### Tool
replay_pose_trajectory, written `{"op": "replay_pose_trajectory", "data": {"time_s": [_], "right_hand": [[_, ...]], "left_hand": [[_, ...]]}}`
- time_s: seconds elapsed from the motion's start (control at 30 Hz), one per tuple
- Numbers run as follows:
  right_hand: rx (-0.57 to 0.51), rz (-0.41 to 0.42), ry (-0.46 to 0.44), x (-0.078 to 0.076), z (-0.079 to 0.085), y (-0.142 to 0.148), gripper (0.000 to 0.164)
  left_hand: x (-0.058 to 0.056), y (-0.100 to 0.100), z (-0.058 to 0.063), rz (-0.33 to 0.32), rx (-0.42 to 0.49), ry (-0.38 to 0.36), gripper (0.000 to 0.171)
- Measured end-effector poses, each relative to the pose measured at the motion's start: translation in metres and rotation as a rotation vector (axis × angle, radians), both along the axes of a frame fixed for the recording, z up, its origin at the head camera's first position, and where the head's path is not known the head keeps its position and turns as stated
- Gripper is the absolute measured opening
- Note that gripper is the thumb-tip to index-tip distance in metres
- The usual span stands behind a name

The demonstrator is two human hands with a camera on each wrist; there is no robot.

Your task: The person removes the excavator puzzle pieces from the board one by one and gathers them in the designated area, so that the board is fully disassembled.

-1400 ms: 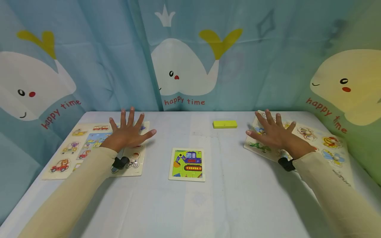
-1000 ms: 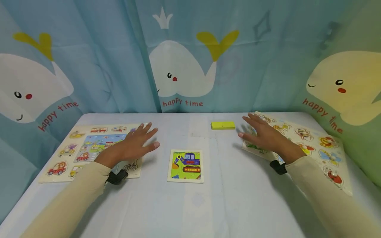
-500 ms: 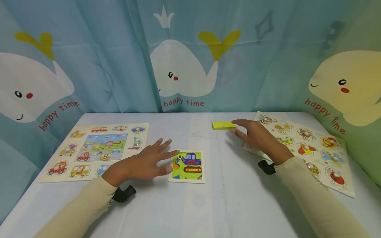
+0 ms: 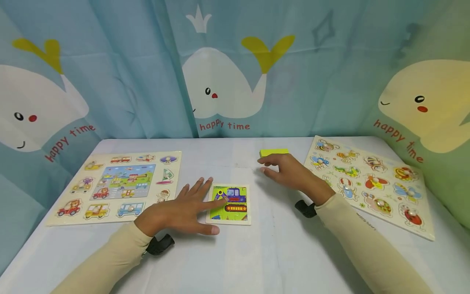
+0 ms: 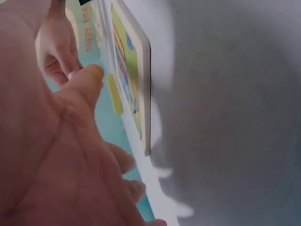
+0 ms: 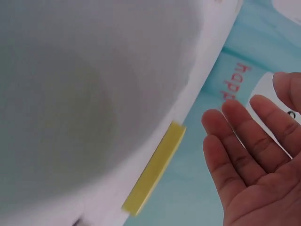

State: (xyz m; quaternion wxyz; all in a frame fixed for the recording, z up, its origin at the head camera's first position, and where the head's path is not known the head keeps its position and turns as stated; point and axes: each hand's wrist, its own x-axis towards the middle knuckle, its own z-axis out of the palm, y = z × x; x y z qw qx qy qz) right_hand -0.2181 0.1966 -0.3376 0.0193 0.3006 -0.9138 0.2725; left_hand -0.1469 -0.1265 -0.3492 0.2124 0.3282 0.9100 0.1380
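In the head view a small square jigsaw puzzle (image 4: 236, 214) with a purple digger on green lies in a white frame at the middle of the table. My left hand (image 4: 185, 212) is at its left side with spread fingers, the index finger overlapping the picture. The left wrist view shows the frame (image 5: 146, 94) beyond the thumb and fingers. My right hand (image 4: 286, 173) hovers with loosely bent fingers in front of a yellow box (image 4: 273, 152), holding nothing. In the right wrist view that hand (image 6: 263, 155) is apart from the yellow box (image 6: 155, 169).
A knob puzzle board with vehicles (image 4: 128, 179) lies at the left. Another knob board with insects (image 4: 367, 179) lies slanted at the right. A blue curtain (image 4: 147, 81) with whales hangs behind the white table (image 4: 253, 257).
My left hand has moved right, from the vehicle board to the digger puzzle. My right hand has left the insect board, reached the yellow box's right end, then moved left and nearer in front of it.
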Motion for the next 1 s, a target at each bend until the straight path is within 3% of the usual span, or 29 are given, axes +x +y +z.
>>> {"op": "replay_pose_trajectory", "data": {"time_s": [0.23,0.6,0.83,1.0], "right_hand": [[-0.06,0.054,-0.043,0.002,0.001,-0.015,0.031],[-0.084,0.121,-0.113,0.005,-0.003,-0.047,0.03],[-0.061,0.198,-0.224,0.006,-0.005,-0.072,0.026],[-0.004,0.234,-0.241,0.005,-0.009,-0.083,0.022]], "left_hand": [[0.003,0.007,-0.005,-0.008,-0.039,-0.025,0.08],[0.007,0.011,-0.008,-0.01,-0.047,-0.004,0.076],[0.003,0.005,-0.011,-0.043,-0.013,-0.008,0.075],[0.001,0.005,-0.012,-0.064,0.007,-0.019,0.074]]}}
